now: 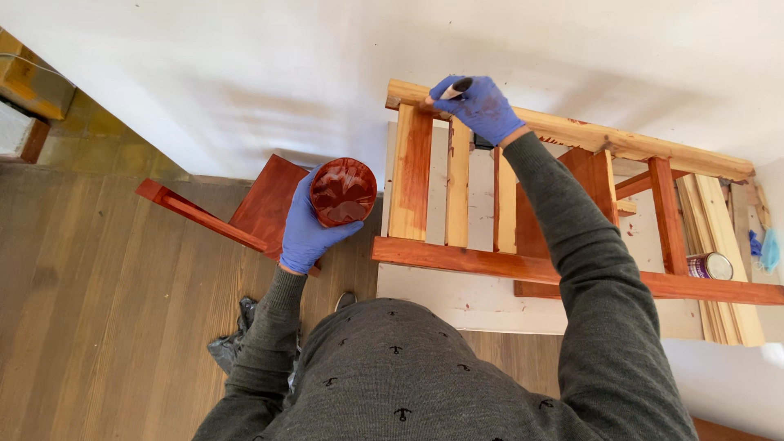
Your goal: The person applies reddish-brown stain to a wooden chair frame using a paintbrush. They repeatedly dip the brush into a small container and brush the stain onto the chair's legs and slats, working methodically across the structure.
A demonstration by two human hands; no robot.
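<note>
My left hand (306,224), in a blue glove, holds a round cup of dark red-brown stain (343,191) out to the left of a wooden slatted frame (457,184). My right hand (480,106), also gloved in blue, grips a paintbrush handle (457,86) at the frame's far top rail (621,140), near its left end. The leftmost slat (411,171) is partly stained red; the two slats beside it are bare pale wood. The near rail (490,263) is stained red-brown. The brush bristles are hidden behind my hand.
A red-stained wooden piece (245,208) lies on the plank floor to the left. A tin can (709,265) stands at the right by a stack of bare wooden strips (723,245). A white wall (245,73) runs behind. A pale sheet (490,302) lies under the frame.
</note>
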